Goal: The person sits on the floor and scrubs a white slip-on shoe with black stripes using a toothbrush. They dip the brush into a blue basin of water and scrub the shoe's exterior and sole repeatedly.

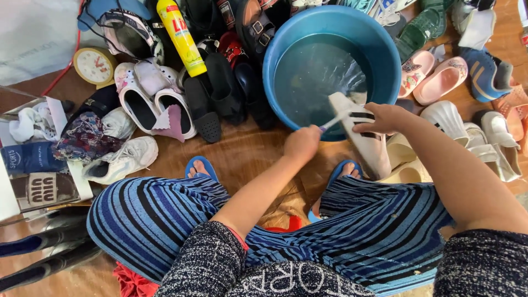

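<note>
My right hand grips a white sneaker with black stripes, held sole-side tilted over the near rim of a blue basin filled with water. My left hand is closed around a small brush with a white and blue handle, its head against the sneaker's toe end. I sit with blue striped trousers and blue sandals on a wooden floor, the basin just past my feet.
Many shoes ring the basin: white sneakers and black slip-ons at left, pink sandals and white clogs at right. A yellow bottle, a small round clock and boxes lie at left.
</note>
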